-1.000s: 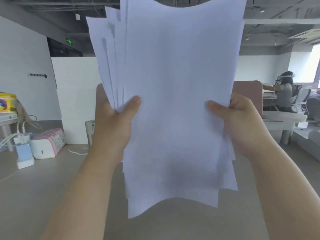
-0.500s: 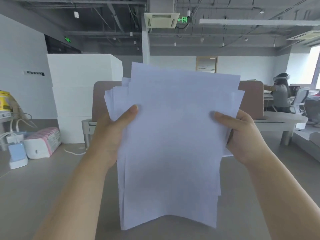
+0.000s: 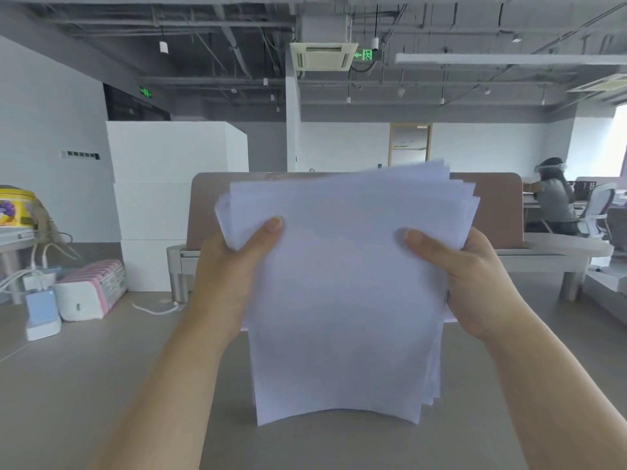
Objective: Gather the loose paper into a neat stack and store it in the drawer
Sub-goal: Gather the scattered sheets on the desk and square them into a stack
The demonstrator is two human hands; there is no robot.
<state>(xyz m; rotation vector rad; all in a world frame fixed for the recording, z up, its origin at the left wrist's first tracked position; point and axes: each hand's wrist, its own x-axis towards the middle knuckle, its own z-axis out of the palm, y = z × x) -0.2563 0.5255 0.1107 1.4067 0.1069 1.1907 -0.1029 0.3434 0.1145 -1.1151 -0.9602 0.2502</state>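
I hold a bundle of white paper sheets (image 3: 342, 286) upright in front of me above the grey desk (image 3: 84, 385). My left hand (image 3: 230, 276) grips its left edge with the thumb on the front sheet. My right hand (image 3: 471, 279) grips the right edge the same way. The sheets are uneven: their top edges fan out and the bottom edges on the right are staggered. The bottom edge hangs just above the desk surface. No drawer is in view.
At the desk's left stand a pink-and-white tissue pack (image 3: 91, 290), a small blue-and-white device (image 3: 42, 310) with cables and a yellow tin (image 3: 15, 206). A brown partition (image 3: 492, 205) lines the far edge. A seated person (image 3: 556, 198) works at the far right.
The paper bundle has come down from high in front of my view to chest height, near the desk. Both hands kept their grip and the sheets' tops have tilted away.
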